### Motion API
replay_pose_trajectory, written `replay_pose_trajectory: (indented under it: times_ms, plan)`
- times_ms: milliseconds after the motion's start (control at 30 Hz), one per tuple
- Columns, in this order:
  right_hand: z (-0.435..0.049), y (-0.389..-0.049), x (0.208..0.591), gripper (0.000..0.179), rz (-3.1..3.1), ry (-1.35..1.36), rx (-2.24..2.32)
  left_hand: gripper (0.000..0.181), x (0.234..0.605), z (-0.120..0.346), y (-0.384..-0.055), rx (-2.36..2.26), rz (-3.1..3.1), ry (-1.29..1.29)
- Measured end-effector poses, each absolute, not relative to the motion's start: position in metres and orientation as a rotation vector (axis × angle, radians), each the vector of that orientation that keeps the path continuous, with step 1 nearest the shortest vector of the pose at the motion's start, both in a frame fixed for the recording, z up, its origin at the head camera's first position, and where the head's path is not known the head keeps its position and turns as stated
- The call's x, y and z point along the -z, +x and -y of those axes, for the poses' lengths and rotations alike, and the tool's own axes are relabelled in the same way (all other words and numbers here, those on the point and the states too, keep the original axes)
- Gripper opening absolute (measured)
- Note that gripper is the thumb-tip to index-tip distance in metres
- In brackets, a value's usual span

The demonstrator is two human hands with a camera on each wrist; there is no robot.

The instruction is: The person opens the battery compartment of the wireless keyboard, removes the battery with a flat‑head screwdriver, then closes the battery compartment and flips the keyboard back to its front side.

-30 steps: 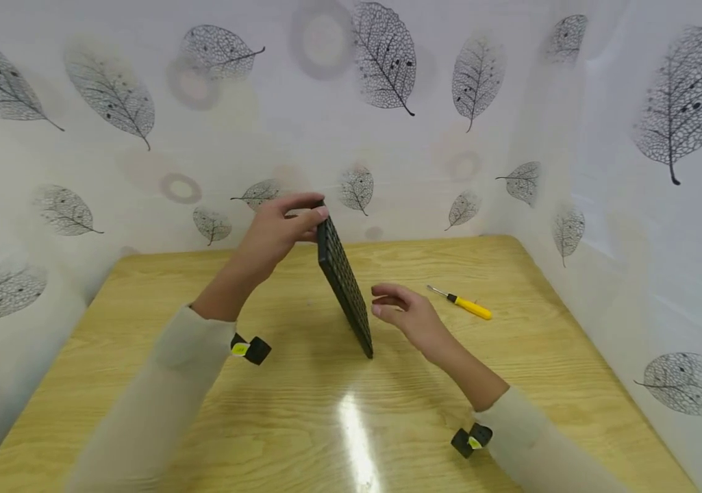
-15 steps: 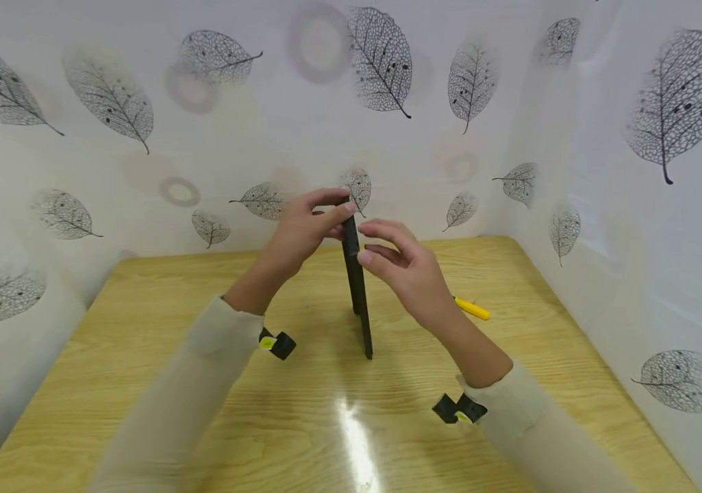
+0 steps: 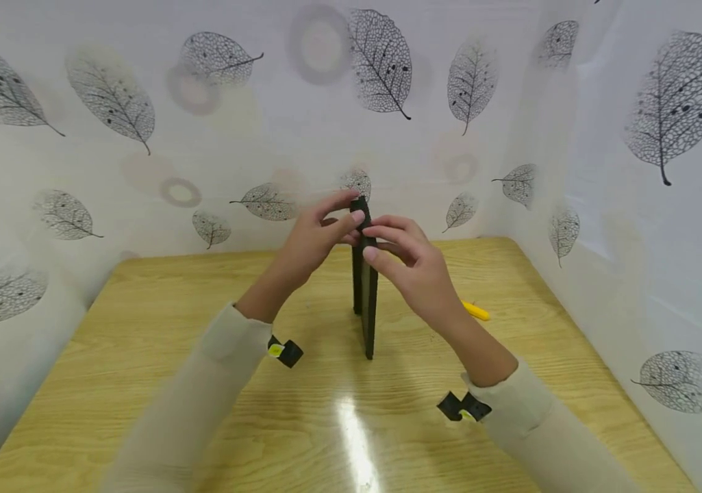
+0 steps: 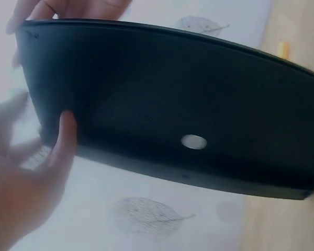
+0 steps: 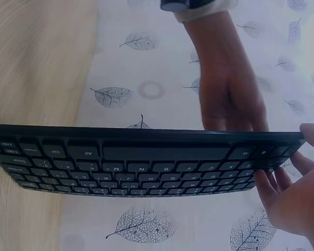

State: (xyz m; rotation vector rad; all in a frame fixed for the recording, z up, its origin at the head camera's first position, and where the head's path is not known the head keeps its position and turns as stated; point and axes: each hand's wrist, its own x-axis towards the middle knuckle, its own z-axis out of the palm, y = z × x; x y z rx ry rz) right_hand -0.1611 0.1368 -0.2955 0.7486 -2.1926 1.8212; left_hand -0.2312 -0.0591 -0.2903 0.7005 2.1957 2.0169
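A black keyboard (image 3: 370, 311) stands on end on the wooden table, its narrow side toward me. My left hand (image 3: 314, 236) grips its upper end, thumb on the near edge. In the left wrist view, the keyboard's plain dark back (image 4: 131, 89) shows a pale round spot (image 4: 193, 141), and a left finger (image 4: 67, 133) lies against that back. My right hand (image 3: 415, 267) holds the same upper end from the key side, thumb at the near edge. The right wrist view shows the rows of keys (image 5: 170, 166), with right fingertips (image 5: 262, 180) on the corner keys.
A yellow screwdriver handle (image 3: 477, 311) lies on the table (image 3: 252, 411) to the right, its shaft hidden behind my right hand. Pale cloth (image 3: 246, 123) with a leaf print hangs behind the table and along its sides.
My left hand has brought the keyboard's upper end rightward, turning the leaning keyboard nearly upright with its edge toward me. My right hand has risen from near the table onto that end.
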Motion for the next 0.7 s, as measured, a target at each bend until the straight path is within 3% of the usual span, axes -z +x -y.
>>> replay_pose_trajectory:
  times_ms: [233,467,700]
  plan:
    - [-0.146,-0.159,0.295,0.036,2.233,0.679,-1.832,0.069,0.33,0.064,-0.222,-1.97,-2.271,0.748]
    - [-0.156,-0.16,0.297,0.035,2.218,0.66,-1.851,0.107,0.38,0.058,-0.221,-1.885,-2.208,0.782]
    - [-0.168,-0.159,0.299,0.034,2.222,0.615,-1.837,0.114,0.414,0.05,-0.222,-1.741,-2.174,0.713]
